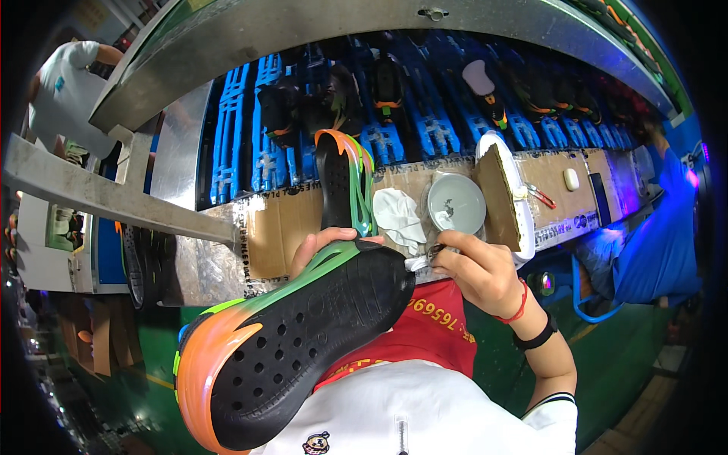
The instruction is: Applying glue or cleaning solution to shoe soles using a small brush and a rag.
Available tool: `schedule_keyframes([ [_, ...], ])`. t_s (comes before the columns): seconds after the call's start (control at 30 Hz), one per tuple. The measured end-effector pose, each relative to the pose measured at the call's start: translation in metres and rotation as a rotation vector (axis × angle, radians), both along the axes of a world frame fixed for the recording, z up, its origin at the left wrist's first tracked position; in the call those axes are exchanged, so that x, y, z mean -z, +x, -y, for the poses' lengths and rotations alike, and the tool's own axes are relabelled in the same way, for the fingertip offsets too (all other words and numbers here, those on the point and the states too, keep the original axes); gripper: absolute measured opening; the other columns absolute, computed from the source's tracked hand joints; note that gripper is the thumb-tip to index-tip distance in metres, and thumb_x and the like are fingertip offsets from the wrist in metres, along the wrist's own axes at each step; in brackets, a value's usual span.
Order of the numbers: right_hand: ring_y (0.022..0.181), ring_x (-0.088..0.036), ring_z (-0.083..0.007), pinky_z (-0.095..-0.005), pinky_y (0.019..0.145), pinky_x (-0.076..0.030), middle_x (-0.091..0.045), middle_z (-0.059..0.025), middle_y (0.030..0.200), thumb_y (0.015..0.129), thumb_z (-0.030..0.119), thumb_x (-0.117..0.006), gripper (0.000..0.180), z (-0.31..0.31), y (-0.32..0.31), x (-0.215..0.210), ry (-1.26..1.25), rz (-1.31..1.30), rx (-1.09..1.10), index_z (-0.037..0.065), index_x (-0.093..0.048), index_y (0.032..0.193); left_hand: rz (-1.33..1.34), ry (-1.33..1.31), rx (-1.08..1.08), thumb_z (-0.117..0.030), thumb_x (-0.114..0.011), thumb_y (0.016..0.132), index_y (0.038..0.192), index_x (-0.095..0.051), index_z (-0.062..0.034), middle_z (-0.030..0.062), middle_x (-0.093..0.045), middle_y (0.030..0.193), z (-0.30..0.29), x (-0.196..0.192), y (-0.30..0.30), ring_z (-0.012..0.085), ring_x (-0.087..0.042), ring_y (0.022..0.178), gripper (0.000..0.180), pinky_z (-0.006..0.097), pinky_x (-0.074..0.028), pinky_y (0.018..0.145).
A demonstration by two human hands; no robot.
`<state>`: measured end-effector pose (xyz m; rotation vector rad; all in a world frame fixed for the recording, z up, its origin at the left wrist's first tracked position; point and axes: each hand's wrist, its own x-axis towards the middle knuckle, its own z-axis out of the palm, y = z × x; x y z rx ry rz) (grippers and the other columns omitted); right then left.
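Observation:
A large black shoe sole with an orange and green rim and several round holes is tilted close in front of me. My left hand grips it from behind, near the narrower end; the sole hides most of its fingers. My right hand pinches a small white cloth against the rounded end of the sole. Behind my left hand lies a second sole of the same kind on the bench. A crumpled white cloth rests beside a grey bowl holding a little liquid.
Brown cardboard covers the bench. A white bin with a cardboard flap, a red-handled tool and a white oval object are to the right. Shoes stand on the blue-striped conveyor beyond. A person stands far left.

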<state>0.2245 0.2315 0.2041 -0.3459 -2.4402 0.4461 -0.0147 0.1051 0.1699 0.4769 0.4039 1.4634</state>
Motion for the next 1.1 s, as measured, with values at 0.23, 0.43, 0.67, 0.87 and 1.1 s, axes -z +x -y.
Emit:
schedule_keyframes([
  [0.23,0.07,-0.066,-0.0241,-0.0308,0.053,-0.054,-0.064,-0.012,0.098,0.071,0.004,-0.073,0.021,-0.002,-0.006,-0.001,-0.065,-0.072,0.02,0.003,-0.064,0.09,-0.154,0.057,-0.062,-0.054,-0.017,0.1,0.131,-0.043,-0.0093,0.0379,-0.034,0.137,0.004,0.001,0.002,0.0457,-0.048,0.122,0.061,0.055,-0.048,0.094],
  [0.43,0.072,-0.065,-0.0264,-0.033,0.059,-0.053,-0.064,-0.0116,0.095,0.076,0.003,-0.071,0.018,0.01,-0.012,-0.009,-0.221,0.031,0.018,0.002,-0.064,0.091,-0.719,0.23,-0.312,-0.036,-0.023,0.104,0.129,-0.039,-0.0027,0.0383,-0.045,0.129,-0.001,-0.006,0.015,0.0384,-0.057,0.113,0.045,0.043,-0.052,0.092],
  [0.67,0.08,-0.066,-0.0293,-0.0338,0.07,-0.053,-0.065,-0.0134,0.09,0.082,0.003,-0.068,0.009,0.016,-0.015,-0.008,-0.598,-0.038,-0.128,-0.003,-0.065,0.089,-0.642,0.385,-0.34,-0.039,-0.026,0.102,0.125,-0.044,-0.0008,0.041,-0.045,0.126,-0.009,0.021,0.004,0.0401,-0.058,0.112,0.048,0.047,-0.049,0.096],
  [0.87,0.082,-0.067,-0.0281,-0.0323,0.071,-0.053,-0.067,-0.0147,0.089,0.083,0.002,-0.067,0.008,0.021,-0.015,-0.008,-0.726,-0.034,-0.107,-0.003,-0.066,0.088,-0.787,0.162,-0.343,-0.043,-0.026,0.101,0.124,-0.045,-0.0008,0.0395,-0.048,0.125,-0.005,0.005,0.01,0.0401,-0.056,0.114,0.052,0.046,-0.047,0.098],
  [1.1,0.081,-0.067,-0.0218,-0.0287,0.07,-0.052,-0.068,-0.0134,0.09,0.084,0.001,-0.066,0.007,0.028,-0.021,-0.01,-0.934,-0.103,-0.1,-0.005,-0.065,0.088,-0.974,-0.164,-0.435,-0.041,-0.05,0.096,0.125,-0.044,-0.0026,0.0248,-0.057,0.122,-0.008,0.018,0.01,0.0306,-0.06,0.108,0.048,0.043,-0.042,0.102],
])
